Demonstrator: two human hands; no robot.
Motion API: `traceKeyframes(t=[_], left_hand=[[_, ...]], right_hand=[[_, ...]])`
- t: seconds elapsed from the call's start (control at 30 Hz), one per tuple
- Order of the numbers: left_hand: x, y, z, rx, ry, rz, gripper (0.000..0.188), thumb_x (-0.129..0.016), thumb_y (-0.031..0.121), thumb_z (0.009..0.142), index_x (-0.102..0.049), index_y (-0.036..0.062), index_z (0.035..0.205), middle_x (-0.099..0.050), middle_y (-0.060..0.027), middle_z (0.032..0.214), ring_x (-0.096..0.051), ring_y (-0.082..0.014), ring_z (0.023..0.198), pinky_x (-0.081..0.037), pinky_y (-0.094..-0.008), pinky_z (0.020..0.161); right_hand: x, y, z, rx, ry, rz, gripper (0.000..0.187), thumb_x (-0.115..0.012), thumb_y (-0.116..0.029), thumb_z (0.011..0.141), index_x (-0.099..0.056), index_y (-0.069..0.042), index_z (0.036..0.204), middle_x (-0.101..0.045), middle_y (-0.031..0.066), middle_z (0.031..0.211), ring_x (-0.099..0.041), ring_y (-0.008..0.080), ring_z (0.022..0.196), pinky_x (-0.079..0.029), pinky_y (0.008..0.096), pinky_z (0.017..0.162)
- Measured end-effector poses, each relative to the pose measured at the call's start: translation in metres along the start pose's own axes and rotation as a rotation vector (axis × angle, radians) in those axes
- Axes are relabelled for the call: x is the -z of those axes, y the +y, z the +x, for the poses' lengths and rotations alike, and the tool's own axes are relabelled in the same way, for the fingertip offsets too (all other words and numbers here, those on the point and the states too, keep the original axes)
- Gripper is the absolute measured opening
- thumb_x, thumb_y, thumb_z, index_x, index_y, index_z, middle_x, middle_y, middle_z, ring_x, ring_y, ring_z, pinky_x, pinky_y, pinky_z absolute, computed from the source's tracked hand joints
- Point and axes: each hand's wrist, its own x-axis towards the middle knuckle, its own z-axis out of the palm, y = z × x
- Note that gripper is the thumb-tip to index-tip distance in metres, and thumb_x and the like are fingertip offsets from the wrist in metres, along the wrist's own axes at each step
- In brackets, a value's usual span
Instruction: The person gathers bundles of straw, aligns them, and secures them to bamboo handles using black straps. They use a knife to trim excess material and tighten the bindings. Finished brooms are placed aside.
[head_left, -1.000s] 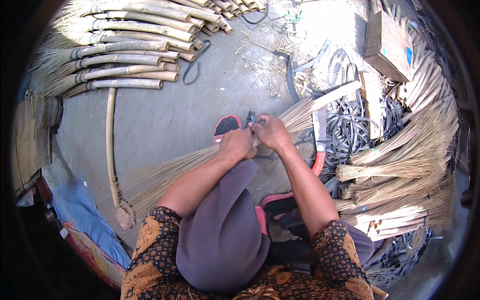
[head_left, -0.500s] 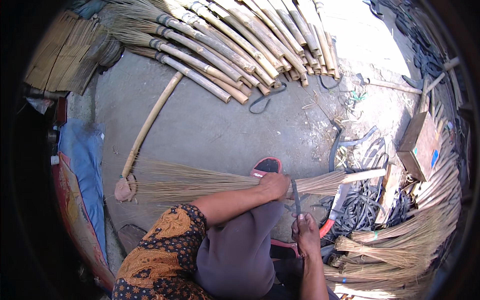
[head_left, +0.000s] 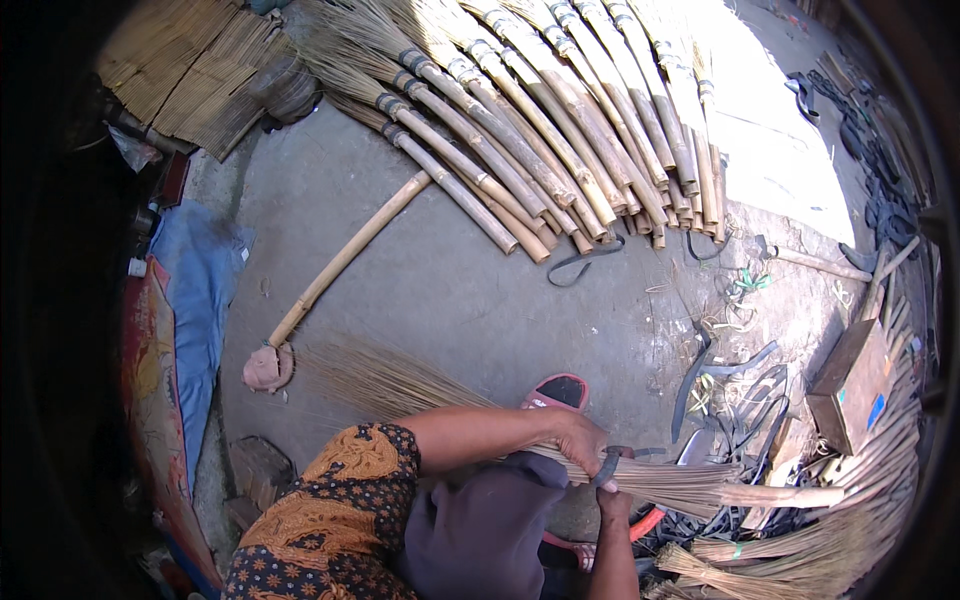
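Note:
A bundle of thin palm-rib bristles [head_left: 680,484] lies slantwise across my knee, with a pale wooden stick [head_left: 780,496] coming out of its right end. My left hand [head_left: 578,440] is closed round the middle of the bundle. A dark rubber strip [head_left: 606,468] wraps over the bundle just right of that hand. Below it, my right hand [head_left: 614,502] has its fingers closed on the strip, close against the bristles; part of this hand is hidden under the bundle. Loose bristle ends [head_left: 395,380] fan out to the left, beyond my left forearm.
Finished brooms with bamboo handles [head_left: 560,150] lie in a row at the back. A mallet-like tool with a pinkish head [head_left: 268,369] rests at left. To the right are a red-handled knife [head_left: 647,524], a wooden box [head_left: 851,388], tangled rubber strips [head_left: 690,385] and bristle bundles [head_left: 800,565].
The strip, pulled straight toward me before, now bends round the bundle. My right hand has come up against the bristles. The bundle's right end has tilted nearer me, and the whole view has shifted.

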Motion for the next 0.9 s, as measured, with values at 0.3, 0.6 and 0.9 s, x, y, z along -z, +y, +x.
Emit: traceKeyframes(t=[0.3,0.6,0.9], left_hand=[[0.003,-0.020,0.009,-0.052,0.248,0.183,0.066,-0.083,0.061,0.078,-0.077,0.0038,0.109,-0.078,-0.0132,0.100,-0.074,-0.0273,0.088,-0.058,-0.0425,0.080],[-0.015,-0.020,0.013,0.229,0.687,0.647,0.041,-0.073,0.031,0.081,-0.072,0.0031,0.112,-0.076,-0.0234,0.102,-0.074,-0.0402,0.101,-0.058,-0.0512,0.089],[-0.020,-0.030,0.024,0.292,0.694,0.670,0.042,-0.073,0.027,0.079,-0.070,0.0017,0.113,-0.076,-0.0243,0.098,-0.075,-0.0409,0.095,-0.060,-0.0505,0.083]], right_hand=[[0.019,0.002,0.008,-0.007,-0.221,-0.123,0.023,-0.068,-0.017,0.095,-0.068,-0.001,0.112,-0.073,0.0200,0.100,-0.070,0.0417,0.095,-0.053,0.0483,0.080],[0.071,-0.074,0.063,-0.160,-0.219,-0.235,0.027,-0.069,-0.026,0.097,-0.069,-0.008,0.118,-0.068,0.0212,0.111,-0.069,0.0432,0.092,-0.056,0.0504,0.076],[0.051,-0.051,0.079,0.026,-0.340,-0.500,0.024,-0.063,-0.028,0.101,-0.065,-0.004,0.103,-0.067,0.0201,0.091,-0.068,0.0442,0.084,-0.055,0.0548,0.071]])
